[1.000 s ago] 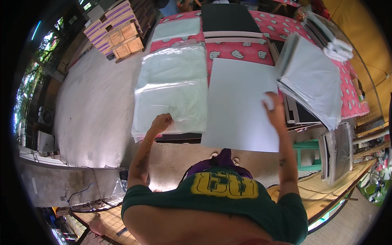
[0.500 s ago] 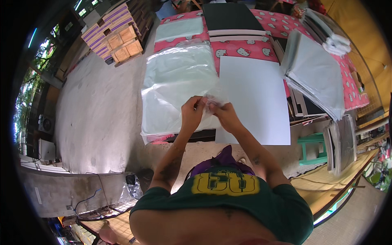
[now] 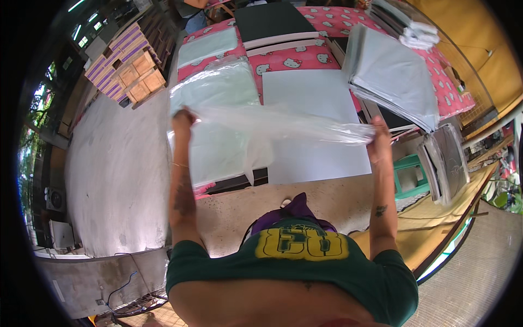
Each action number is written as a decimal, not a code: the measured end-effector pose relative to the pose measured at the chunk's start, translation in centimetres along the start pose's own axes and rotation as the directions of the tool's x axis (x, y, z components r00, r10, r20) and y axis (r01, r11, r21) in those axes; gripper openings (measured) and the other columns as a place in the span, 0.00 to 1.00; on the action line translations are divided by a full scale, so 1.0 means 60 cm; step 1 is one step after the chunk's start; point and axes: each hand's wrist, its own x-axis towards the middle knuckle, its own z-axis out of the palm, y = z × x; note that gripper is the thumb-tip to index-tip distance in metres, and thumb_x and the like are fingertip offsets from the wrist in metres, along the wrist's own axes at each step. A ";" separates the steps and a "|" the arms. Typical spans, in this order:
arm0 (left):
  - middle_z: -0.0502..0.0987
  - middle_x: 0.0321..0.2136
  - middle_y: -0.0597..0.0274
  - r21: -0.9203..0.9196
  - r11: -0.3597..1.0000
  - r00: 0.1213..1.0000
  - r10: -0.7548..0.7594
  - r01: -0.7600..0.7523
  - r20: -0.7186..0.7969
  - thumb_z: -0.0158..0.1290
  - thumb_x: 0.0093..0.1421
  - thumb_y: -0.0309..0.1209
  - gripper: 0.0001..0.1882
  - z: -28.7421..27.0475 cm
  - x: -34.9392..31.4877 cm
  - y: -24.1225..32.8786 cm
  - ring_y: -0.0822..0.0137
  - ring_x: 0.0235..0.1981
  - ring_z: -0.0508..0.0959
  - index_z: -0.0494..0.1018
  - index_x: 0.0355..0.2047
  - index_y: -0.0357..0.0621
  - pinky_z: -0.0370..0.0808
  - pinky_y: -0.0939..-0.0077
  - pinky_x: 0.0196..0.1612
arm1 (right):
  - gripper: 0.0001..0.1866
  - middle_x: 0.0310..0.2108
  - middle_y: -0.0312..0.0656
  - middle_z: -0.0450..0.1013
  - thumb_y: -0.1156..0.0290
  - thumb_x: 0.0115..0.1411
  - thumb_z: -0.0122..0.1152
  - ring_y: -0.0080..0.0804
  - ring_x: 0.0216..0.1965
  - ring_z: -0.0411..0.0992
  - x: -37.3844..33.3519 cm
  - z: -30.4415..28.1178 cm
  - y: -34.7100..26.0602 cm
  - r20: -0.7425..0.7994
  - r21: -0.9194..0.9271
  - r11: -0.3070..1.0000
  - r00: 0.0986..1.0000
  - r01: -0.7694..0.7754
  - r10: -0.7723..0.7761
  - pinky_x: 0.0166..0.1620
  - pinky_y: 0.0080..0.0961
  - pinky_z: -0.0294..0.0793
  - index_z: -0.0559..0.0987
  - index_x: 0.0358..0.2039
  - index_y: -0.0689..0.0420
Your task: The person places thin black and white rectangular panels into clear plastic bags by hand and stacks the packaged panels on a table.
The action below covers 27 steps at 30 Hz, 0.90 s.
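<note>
Have just drawn both hands wide apart, after pinching loose plastic together a moment ago at the right edge of the pile. Now holding a clear plastic sheet (image 3: 305, 124) as a long slack band, clamped at one end by the left hand (image 3: 184, 116) and at the other by the right hand (image 3: 379, 139); cannot tell the exact finger grip, for blur. Letting a loose flap hang from the band, nearer the left hand than the right. Leaving the rest of the plastic pile (image 3: 212, 87) flat under the band, just right of the left hand, and the white board (image 3: 321, 155) flat beside it, left of the right hand and touched by neither. Farther out, beyond both hands, black boards (image 3: 275, 23) on a pink cloth (image 3: 297, 61). By judgement, past picking one sheet loose and now into opening it out, with nothing laid down yet.
</note>
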 end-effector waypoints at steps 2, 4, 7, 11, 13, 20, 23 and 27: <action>0.73 0.20 0.58 -0.043 0.990 0.989 0.135 -0.138 -0.056 0.44 0.63 0.37 0.18 -0.093 0.070 -0.057 0.66 0.20 0.73 0.71 0.20 0.41 0.73 0.74 0.27 | 0.10 0.31 0.32 0.72 0.62 0.62 0.53 0.21 0.34 0.69 0.026 -0.060 -0.055 0.103 0.153 0.988 0.995 -0.011 -0.005 0.40 0.24 0.71 0.75 0.34 0.55; 0.78 0.28 0.51 0.586 0.764 0.917 0.390 -0.269 -0.087 0.46 0.61 0.38 0.14 -0.147 0.125 -0.031 0.59 0.28 0.78 0.75 0.27 0.42 0.74 0.66 0.32 | 0.12 0.35 0.37 0.72 0.60 0.62 0.54 0.28 0.40 0.70 0.075 -0.184 -0.099 -0.032 0.278 0.959 0.998 0.057 -0.050 0.45 0.28 0.72 0.74 0.37 0.56; 0.78 0.31 0.51 0.897 0.412 0.850 0.402 0.163 -0.340 0.47 0.57 0.37 0.12 -0.416 0.193 -0.049 0.54 0.33 0.78 0.76 0.32 0.44 0.75 0.63 0.35 | 0.18 0.40 0.44 0.71 0.58 0.61 0.54 0.38 0.43 0.69 0.140 -0.382 -0.147 -0.063 0.329 0.932 0.988 0.152 -0.139 0.50 0.35 0.71 0.71 0.43 0.60; 0.78 0.33 0.50 0.591 0.789 0.452 0.594 -0.166 -0.665 0.48 0.57 0.37 0.12 -0.280 0.062 0.075 0.52 0.34 0.77 0.75 0.35 0.44 0.74 0.61 0.36 | 0.18 0.40 0.40 0.71 0.61 0.58 0.59 0.29 0.38 0.70 -0.050 -0.243 -0.239 -0.347 0.044 0.898 0.849 0.438 -0.397 0.40 0.25 0.72 0.71 0.45 0.58; 0.77 0.34 0.50 0.477 0.759 0.542 0.651 -0.443 -0.532 0.49 0.57 0.37 0.13 -0.154 -0.030 0.129 0.51 0.35 0.77 0.75 0.36 0.43 0.73 0.60 0.37 | 0.15 0.35 0.35 0.72 0.63 0.57 0.61 0.21 0.32 0.69 -0.077 -0.195 -0.203 -0.239 -0.297 0.842 0.818 0.451 -0.523 0.33 0.17 0.69 0.73 0.43 0.55; 0.77 0.36 0.51 0.518 0.693 0.857 0.318 -0.502 0.406 0.51 0.57 0.40 0.17 0.193 -0.229 0.115 0.51 0.39 0.76 0.74 0.41 0.43 0.72 0.55 0.40 | 0.13 0.33 0.32 0.69 0.67 0.59 0.58 0.20 0.35 0.67 -0.154 -0.040 -0.001 -0.065 -0.010 0.998 0.996 0.058 -0.058 0.37 0.23 0.70 0.73 0.44 0.52; 0.76 0.32 0.58 -0.406 0.909 0.722 0.344 -0.095 0.600 0.55 0.57 0.34 0.15 0.255 -0.374 0.289 0.69 0.34 0.75 0.72 0.41 0.39 0.72 0.75 0.37 | 0.20 0.38 0.38 0.72 0.72 0.59 0.56 0.25 0.40 0.70 -0.200 0.055 0.036 0.299 0.024 0.982 0.939 -0.188 0.173 0.42 0.25 0.72 0.67 0.52 0.55; 0.75 0.33 0.65 -0.517 0.848 0.541 0.491 -0.116 0.683 0.57 0.56 0.29 0.12 0.257 -0.354 0.313 0.76 0.34 0.73 0.70 0.39 0.38 0.71 0.79 0.39 | 0.21 0.31 0.37 0.75 0.74 0.59 0.57 0.21 0.31 0.72 -0.192 0.089 0.025 0.372 -0.157 0.987 0.923 -0.042 0.099 0.37 0.21 0.73 0.67 0.52 0.60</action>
